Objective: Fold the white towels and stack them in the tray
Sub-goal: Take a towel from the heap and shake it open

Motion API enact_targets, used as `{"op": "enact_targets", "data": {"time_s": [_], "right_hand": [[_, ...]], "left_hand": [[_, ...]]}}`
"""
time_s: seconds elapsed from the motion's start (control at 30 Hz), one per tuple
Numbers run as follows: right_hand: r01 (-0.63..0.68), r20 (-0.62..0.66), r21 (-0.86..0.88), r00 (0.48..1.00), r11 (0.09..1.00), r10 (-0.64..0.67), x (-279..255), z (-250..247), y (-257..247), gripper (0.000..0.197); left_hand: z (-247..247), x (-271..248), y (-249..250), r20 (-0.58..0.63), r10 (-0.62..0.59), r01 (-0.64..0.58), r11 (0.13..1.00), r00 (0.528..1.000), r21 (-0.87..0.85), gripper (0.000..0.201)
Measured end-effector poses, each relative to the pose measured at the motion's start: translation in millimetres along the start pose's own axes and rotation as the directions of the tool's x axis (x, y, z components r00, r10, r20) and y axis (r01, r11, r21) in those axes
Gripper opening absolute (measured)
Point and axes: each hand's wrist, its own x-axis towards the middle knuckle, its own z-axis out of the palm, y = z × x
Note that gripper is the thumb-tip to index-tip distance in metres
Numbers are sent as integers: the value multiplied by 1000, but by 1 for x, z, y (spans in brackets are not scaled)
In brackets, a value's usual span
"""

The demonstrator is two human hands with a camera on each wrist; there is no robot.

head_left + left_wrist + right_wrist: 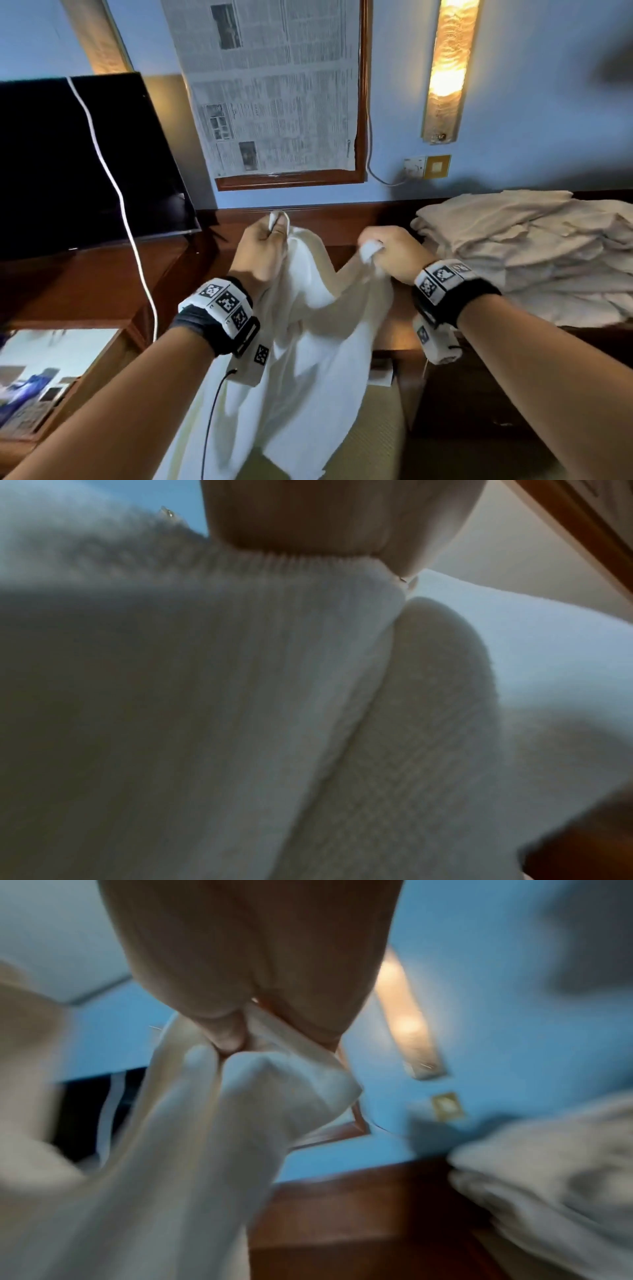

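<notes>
- Currently holding one white towel (308, 329) up in the air, in front of the wooden desk (102, 274), both hands raised.
- Left hand (262, 253): fingers curled tight round one top corner, a bit of cloth poking out above the fist.
- Right hand (394, 255): fingers and thumb (222, 1026) pinching the other top corner, bunched cloth in the grip; confirmed in right wrist view.
- Towel sagging between the two fists, rest hanging down past the forearms towards the floor.
- Left wrist view: mostly towel weave (240, 696) close to the lens, heel of hand at top, fingers not readable there.
- Pile of white towels (534, 253) lying on the desk just right of the right hand, loosely layered, not touching the held one.
- Dark TV screen (68, 164) on the left, white cable (113, 185) draped across it.
- Framed newspaper (281, 89) and lit wall lamp (448, 68) on the blue wall behind.
- Tray: cannot tell where.
</notes>
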Motion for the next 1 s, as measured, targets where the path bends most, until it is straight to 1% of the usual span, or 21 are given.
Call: {"op": "enact_targets", "data": {"time_s": [0.07, 0.13, 0.2, 0.23, 0.3, 0.37, 0.4, 0.47, 0.5, 0.53, 0.57, 0.6, 0.63, 0.67, 0.7, 0.73, 0.77, 0.8, 0.83, 0.93, 1.0], "right_hand": [[101, -18, 11, 995, 995, -101, 12, 1, -36, 36], [159, -35, 0, 987, 987, -159, 20, 0, -68, 30], [188, -42, -67, 981, 980, -191, 22, -2, -84, 20], [193, -40, -100, 979, 976, -198, 21, -4, -85, 16], [150, 8, -116, 989, 982, -150, 17, -10, -77, 12], [71, 96, -106, 994, 992, -61, 9, -15, -65, 22], [52, 114, -105, 993, 993, -40, 6, -17, -59, 26], [48, 65, -109, 997, 993, -41, 3, -22, -44, 35], [48, 14, -101, 999, 994, -47, 3, -25, -38, 34], [40, -35, -83, 998, 996, -43, 4, -29, -32, 28], [37, -87, -50, 995, 998, -42, 5, -35, -29, 21], [29, -142, -5, 989, 1000, -30, 6, -41, -28, 19], [28, -203, 58, 979, 998, -15, 8, -48, -29, 22], [30, -261, 131, 965, 991, 6, 9, -55, -33, 25], [40, -309, 200, 951, 979, 24, 10, -62, -38, 27], [50, -342, 250, 939, 967, 39, 10, -67, -45, 29], [69, -358, 281, 933, 957, 38, 11, -70, -52, 31], [90, -363, 290, 931, 953, 23, 12, -72, -60, 31], [128, -363, 289, 932, 949, -15, 12, -72, -68, 30], [209, -317, 231, 940, 950, -130, 13, -66, -89, 25], [243, -259, 219, 948, 945, -184, 14, -63, -100, 24]], "left_hand": [[9, -10, 2, 41, 18, -15, 997, 999, -73, 43], [17, -18, 8, 90, 25, -14, 992, 996, -125, 41], [20, -21, 10, 78, 34, -23, 990, 996, -140, 40], [18, -19, 10, 55, 38, -30, 989, 998, -143, 41], [13, -14, 10, 9, 31, -29, 983, 999, -181, 41], [9, -9, 13, -50, 3, -14, 974, 999, -226, 40], [9, -8, 14, -80, -16, -6, 965, 997, -261, 41], [14, -9, 26, -109, -7, -31, 937, 994, -348, 49], [18, -10, 30, -109, 21, -56, 942, 994, -332, 48], [22, -8, 33, -102, 64, -90, 958, 993, -272, 43], [26, -6, 34, -60, 104, -115, 966, 993, -233, 38], [26, -3, 37, 24, 129, -121, 970, 991, -210, 35], [25, 0, 40, 148, 146, -114, 972, 978, -206, 32], [21, 3, 42, 299, 169, -119, 977, 939, -179, 28], [16, 6, 45, 452, 193, -149, 980, 871, -132, 24], [8, 10, 48, 565, 204, -203, 977, 800, -66, 21], [0, 13, 50, 619, 201, -244, 970, 759, -15, 20], [-8, 18, 52, 621, 194, -264, 964, 760, 21, 19], [-14, 24, 54, 598, 201, -278, 960, 776, 38, 18], [-25, 35, 58, 458, 282, -306, 952, 843, -23, 20], [-28, 37, 60, 380, 333, -328, 941, 863, -81, 19]]}}
